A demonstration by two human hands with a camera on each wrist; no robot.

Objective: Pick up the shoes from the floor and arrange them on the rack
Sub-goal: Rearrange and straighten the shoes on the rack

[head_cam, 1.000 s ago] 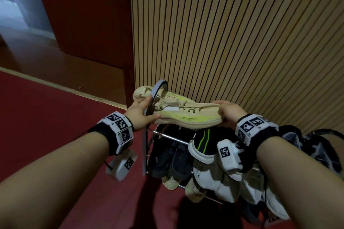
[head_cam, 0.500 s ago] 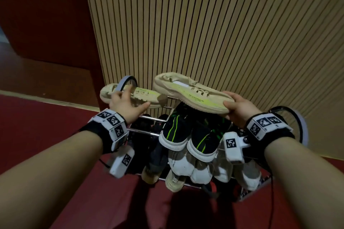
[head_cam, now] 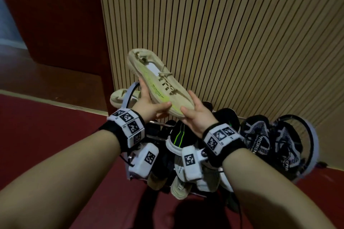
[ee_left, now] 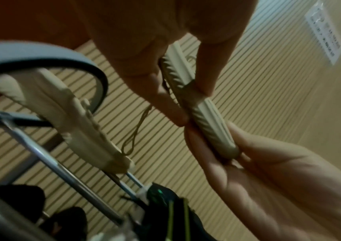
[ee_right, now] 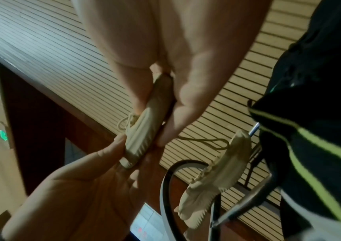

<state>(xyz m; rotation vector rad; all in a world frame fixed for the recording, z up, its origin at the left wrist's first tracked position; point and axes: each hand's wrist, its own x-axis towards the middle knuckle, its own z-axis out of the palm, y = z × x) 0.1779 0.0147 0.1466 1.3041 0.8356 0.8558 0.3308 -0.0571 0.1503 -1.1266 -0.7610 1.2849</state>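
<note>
A beige sneaker with a neon-yellow stripe (head_cam: pixel 163 83) is held in the air above the shoe rack (head_cam: pixel 158 122), tilted, its far end up towards the wall. My left hand (head_cam: pixel 151 102) grips its near left side, and my right hand (head_cam: pixel 193 113) grips its near end, thumb on top. In the left wrist view the ribbed sole (ee_left: pixel 202 117) is pinched between both hands. The matching beige sneaker (head_cam: pixel 119 98) lies at the left end of the rack's top tier, by the rounded side loop, also visible as the second sneaker (ee_right: pixel 217 179).
The rack holds several shoes: black ones with green stripes (head_cam: pixel 178 135), white ones below, black-and-white patterned ones (head_cam: pixel 260 141) at the right. A slatted wooden wall (head_cam: pixel 223 24) stands right behind it. Red floor (head_cam: pixel 46 126) lies to the left and in front.
My left hand let go of the first beige sneaker, which stays on the rack's top left, and joined my right hand on the second sneaker. That sneaker moved up and tilted.
</note>
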